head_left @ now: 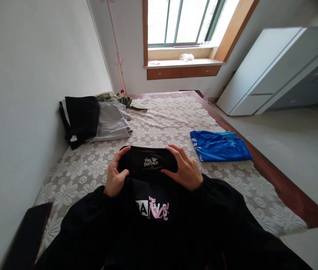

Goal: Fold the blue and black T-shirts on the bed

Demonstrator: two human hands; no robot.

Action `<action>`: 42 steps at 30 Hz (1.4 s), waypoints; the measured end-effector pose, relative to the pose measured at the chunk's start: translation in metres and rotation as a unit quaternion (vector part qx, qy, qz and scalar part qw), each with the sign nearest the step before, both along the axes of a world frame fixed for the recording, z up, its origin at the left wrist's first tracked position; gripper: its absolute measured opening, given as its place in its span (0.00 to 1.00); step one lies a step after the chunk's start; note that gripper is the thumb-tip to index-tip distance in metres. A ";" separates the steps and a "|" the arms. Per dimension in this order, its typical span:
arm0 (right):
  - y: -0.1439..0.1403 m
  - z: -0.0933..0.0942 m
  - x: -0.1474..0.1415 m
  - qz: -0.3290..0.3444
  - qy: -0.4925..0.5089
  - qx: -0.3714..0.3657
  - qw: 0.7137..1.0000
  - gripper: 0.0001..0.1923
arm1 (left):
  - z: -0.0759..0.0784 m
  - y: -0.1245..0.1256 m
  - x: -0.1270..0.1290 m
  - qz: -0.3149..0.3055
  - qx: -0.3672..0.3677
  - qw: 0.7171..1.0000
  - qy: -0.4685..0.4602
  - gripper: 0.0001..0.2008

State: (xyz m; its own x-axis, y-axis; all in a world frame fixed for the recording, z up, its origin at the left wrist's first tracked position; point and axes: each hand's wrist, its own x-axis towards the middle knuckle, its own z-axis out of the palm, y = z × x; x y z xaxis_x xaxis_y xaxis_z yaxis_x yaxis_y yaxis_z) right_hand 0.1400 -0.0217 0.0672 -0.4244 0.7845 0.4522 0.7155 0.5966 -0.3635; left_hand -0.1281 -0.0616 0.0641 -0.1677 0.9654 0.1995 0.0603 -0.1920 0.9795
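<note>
A black T-shirt (136, 191) hangs in front of me, with a pink and white print on its chest and "Pink Panther" lettering inside the neck. My left hand (117, 175) pinches the left side of the collar between thumb and fingers. On the other side of the neck opening, my right hand (186, 168) grips the collar the same way. The shirt's lower part blends into my black sleeves and clothing, so its hem cannot be made out.
A folded blue garment (220, 147) lies on the patterned cover (159, 123) at the right. Folded black clothes (82, 116), a grey garment (112, 122) and an olive one (109, 96) are piled by the left wall. Beyond stand a window sill (172, 63) and a white fridge (260, 75).
</note>
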 end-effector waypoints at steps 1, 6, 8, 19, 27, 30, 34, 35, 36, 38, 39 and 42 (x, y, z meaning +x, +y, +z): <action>0.000 0.000 0.000 -0.001 0.001 0.000 1.000 0.43 | 0.000 0.000 0.000 0.000 0.000 1.000 0.000 0.38; 0.000 0.001 0.000 0.000 0.000 -0.001 1.000 0.41 | -0.002 0.000 -0.001 -0.002 0.000 1.000 -0.001 0.39; -0.001 0.001 0.000 0.000 -0.002 -0.002 1.000 0.40 | -0.002 0.000 -0.002 -0.004 -0.002 1.000 -0.002 0.39; 0.001 -0.001 0.000 0.000 0.004 -0.012 1.000 0.39 | 0.000 0.000 -0.001 -0.002 0.000 1.000 0.002 0.39; 0.001 -0.003 0.000 -0.007 0.011 -0.015 1.000 0.36 | -0.002 0.001 -0.001 -0.007 -0.008 1.000 -0.013 0.39; 0.001 -0.002 0.000 -0.014 0.012 -0.015 1.000 0.34 | -0.002 0.001 -0.001 -0.006 -0.009 1.000 -0.016 0.39; 0.001 -0.002 -0.001 -0.017 0.018 -0.014 1.000 0.33 | -0.003 0.001 -0.001 -0.011 -0.007 1.000 -0.016 0.39; 0.001 -0.001 -0.001 -0.018 0.019 -0.013 1.000 0.33 | -0.003 0.001 -0.001 -0.010 -0.005 1.000 -0.014 0.39; 0.001 -0.001 -0.001 -0.018 0.021 -0.013 1.000 0.32 | -0.003 0.001 -0.001 -0.009 -0.003 1.000 -0.011 0.39; 0.000 -0.001 -0.001 -0.020 0.024 -0.012 0.999 0.32 | -0.003 0.001 -0.001 -0.006 -0.002 1.000 -0.005 0.39; 0.000 -0.001 -0.001 -0.020 0.025 -0.011 0.999 0.32 | -0.003 0.001 -0.002 -0.005 -0.001 1.000 -0.003 0.39; 0.001 -0.002 -0.001 -0.019 0.027 -0.010 0.999 0.32 | -0.002 0.001 -0.001 -0.006 0.001 1.000 -0.001 0.39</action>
